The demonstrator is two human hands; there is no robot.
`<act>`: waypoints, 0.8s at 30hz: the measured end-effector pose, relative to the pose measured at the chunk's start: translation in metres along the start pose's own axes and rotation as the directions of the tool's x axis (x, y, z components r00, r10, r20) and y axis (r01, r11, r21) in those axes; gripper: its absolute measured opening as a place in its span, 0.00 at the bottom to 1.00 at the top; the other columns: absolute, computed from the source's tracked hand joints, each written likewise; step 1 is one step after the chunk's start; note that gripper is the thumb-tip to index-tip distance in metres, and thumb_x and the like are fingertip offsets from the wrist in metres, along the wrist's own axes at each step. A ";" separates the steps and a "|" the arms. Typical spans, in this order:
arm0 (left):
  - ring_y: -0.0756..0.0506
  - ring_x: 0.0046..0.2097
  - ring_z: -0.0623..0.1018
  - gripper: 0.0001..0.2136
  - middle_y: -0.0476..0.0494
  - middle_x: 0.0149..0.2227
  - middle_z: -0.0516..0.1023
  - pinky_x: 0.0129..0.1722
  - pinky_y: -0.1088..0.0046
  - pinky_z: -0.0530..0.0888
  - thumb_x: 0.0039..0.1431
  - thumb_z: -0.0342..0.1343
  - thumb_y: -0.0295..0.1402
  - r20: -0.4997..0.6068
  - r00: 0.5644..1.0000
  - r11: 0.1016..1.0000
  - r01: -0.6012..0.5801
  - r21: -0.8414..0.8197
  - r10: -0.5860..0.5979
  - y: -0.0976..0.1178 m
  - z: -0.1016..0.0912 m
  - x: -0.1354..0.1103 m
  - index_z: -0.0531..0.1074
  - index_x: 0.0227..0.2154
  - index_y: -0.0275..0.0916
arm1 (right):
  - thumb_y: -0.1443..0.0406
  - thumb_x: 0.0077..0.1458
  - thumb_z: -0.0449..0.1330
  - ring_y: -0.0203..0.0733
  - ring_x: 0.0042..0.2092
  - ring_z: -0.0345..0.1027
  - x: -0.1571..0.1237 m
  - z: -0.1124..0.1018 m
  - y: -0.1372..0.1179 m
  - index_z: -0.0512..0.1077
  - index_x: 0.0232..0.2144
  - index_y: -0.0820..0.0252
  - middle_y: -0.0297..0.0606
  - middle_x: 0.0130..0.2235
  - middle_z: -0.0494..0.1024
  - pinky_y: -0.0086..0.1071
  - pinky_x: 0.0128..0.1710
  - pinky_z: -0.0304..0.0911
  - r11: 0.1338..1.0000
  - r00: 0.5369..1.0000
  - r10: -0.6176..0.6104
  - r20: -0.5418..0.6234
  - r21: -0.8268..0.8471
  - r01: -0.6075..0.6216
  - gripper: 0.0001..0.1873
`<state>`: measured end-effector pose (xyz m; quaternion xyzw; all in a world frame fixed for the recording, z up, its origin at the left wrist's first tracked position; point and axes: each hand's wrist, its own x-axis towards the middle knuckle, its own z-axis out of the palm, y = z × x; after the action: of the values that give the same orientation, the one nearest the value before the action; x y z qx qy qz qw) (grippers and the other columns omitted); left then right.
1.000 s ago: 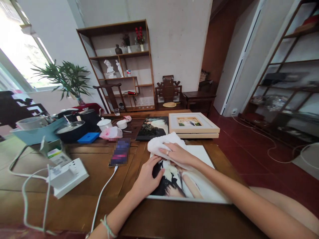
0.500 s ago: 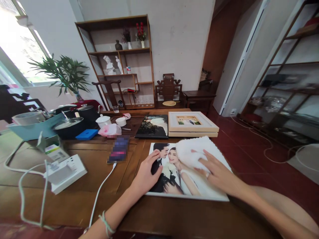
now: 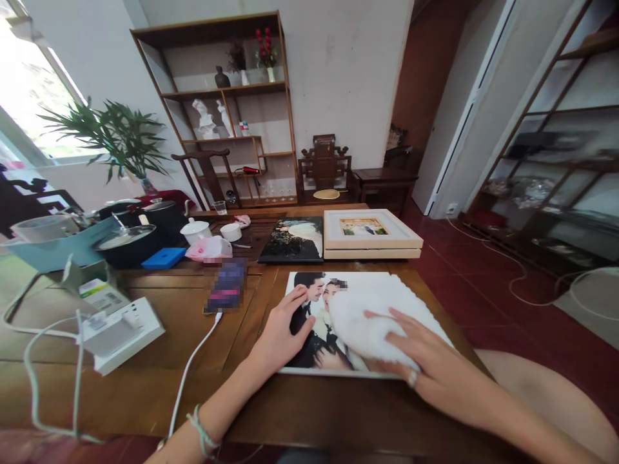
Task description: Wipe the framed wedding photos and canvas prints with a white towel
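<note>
One photo panel (image 3: 322, 357) lay flat on the counter (image 3: 242, 322), apparently mid-wipe.

Nearest, the right hand (image 3: 430, 361) spread over a bunched white cloth (image 3: 358, 322) on the panel's right part; gripping or only pressing, couldn't tell. Left hand (image 3: 283, 332) rested on the panel's left side, thumb wide of the fingers, holding nothing. Next move likely called for even pressure across the print, left side braced. Phone (image 3: 226, 287), cable attached, lay left; beyond the panel, a dark picture (image 3: 294, 241) sat just beside pale stacked frames (image 3: 372, 252); farther, a wooden shelf unit (image 3: 207, 29).
</note>
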<state>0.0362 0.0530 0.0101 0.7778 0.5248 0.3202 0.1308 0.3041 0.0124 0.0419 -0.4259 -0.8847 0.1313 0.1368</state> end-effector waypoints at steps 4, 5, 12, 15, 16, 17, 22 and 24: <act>0.42 0.58 0.66 0.18 0.35 0.56 0.67 0.58 0.60 0.62 0.55 0.52 0.33 0.004 1.000 1.000 0.001 0.003 -0.001 0.001 -0.001 0.000 0.69 0.48 0.32 | 0.57 0.58 0.48 0.56 0.59 0.53 0.046 0.000 0.030 0.71 0.46 0.57 0.43 0.54 0.69 0.53 0.55 0.53 0.997 0.995 0.067 -0.080 -0.040 -0.070 0.19; 0.42 0.58 0.66 0.18 0.35 0.56 0.67 0.58 0.60 0.62 0.55 0.52 0.33 0.005 1.000 1.000 0.001 0.000 -0.001 0.001 -0.001 0.000 0.69 0.48 0.32 | 0.56 0.59 0.47 0.56 0.59 0.54 0.055 -0.001 0.035 0.70 0.46 0.57 0.43 0.53 0.70 0.52 0.55 0.53 0.996 0.993 0.066 -0.094 -0.046 -0.071 0.20; 0.41 0.58 0.66 0.18 0.33 0.56 0.67 0.58 0.58 0.62 0.55 0.52 0.32 -0.006 1.000 1.000 0.003 -0.008 -0.003 -0.003 0.001 0.000 0.67 0.49 0.33 | 0.63 0.58 0.45 0.55 0.61 0.49 0.043 -0.006 0.009 0.70 0.46 0.61 0.47 0.58 0.62 0.53 0.56 0.50 0.997 0.999 0.053 0.004 -0.057 -0.053 0.19; 0.41 0.59 0.64 0.17 0.35 0.57 0.66 0.58 0.56 0.62 0.56 0.51 0.31 -0.009 1.000 1.000 -0.010 -0.006 0.010 -0.004 0.002 -0.001 0.67 0.49 0.35 | 0.68 0.52 0.50 0.54 0.62 0.44 0.011 -0.003 -0.019 0.72 0.42 0.59 0.44 0.61 0.58 0.54 0.58 0.47 0.999 0.996 -0.010 0.083 -0.043 0.013 0.16; 0.41 0.59 0.64 0.17 0.35 0.57 0.65 0.58 0.56 0.62 0.56 0.50 0.31 -0.010 1.000 1.000 -0.011 -0.004 0.011 -0.005 0.003 -0.002 0.67 0.49 0.36 | 0.70 0.49 0.52 0.54 0.62 0.44 0.002 -0.003 -0.027 0.73 0.39 0.58 0.42 0.61 0.58 0.54 0.58 0.47 0.998 0.994 -0.056 0.097 -0.034 0.060 0.16; 0.41 0.60 0.64 0.17 0.35 0.57 0.65 0.58 0.55 0.62 0.56 0.50 0.31 -0.008 1.000 1.000 -0.010 -0.003 0.010 -0.005 0.003 -0.002 0.66 0.50 0.37 | 0.71 0.47 0.53 0.54 0.62 0.45 -0.005 -0.002 -0.032 0.74 0.37 0.57 0.40 0.60 0.59 0.53 0.59 0.46 0.993 0.988 -0.116 0.107 -0.025 0.119 0.15; 0.41 0.60 0.63 0.18 0.35 0.58 0.64 0.58 0.55 0.62 0.57 0.50 0.31 0.016 1.000 1.000 -0.005 -0.007 0.005 -0.004 0.003 -0.003 0.65 0.51 0.37 | 0.73 0.49 0.54 0.49 0.60 0.52 -0.016 -0.008 -0.038 0.74 0.30 0.53 0.34 0.58 0.63 0.46 0.59 0.50 0.951 0.942 -0.306 0.139 0.002 0.309 0.12; 0.41 0.60 0.63 0.18 0.36 0.58 0.64 0.58 0.55 0.62 0.57 0.50 0.31 0.013 1.000 1.000 -0.012 -0.004 0.012 -0.004 0.003 -0.003 0.65 0.51 0.38 | 0.72 0.48 0.56 0.49 0.61 0.48 -0.010 -0.011 -0.031 0.73 0.37 0.54 0.36 0.60 0.60 0.47 0.60 0.49 0.967 0.957 -0.252 0.147 -0.010 0.256 0.13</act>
<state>0.0340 0.0524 0.0044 0.7828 0.5185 0.3170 0.1339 0.2917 -0.0134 0.0619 -0.3003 -0.9414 0.1303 0.0818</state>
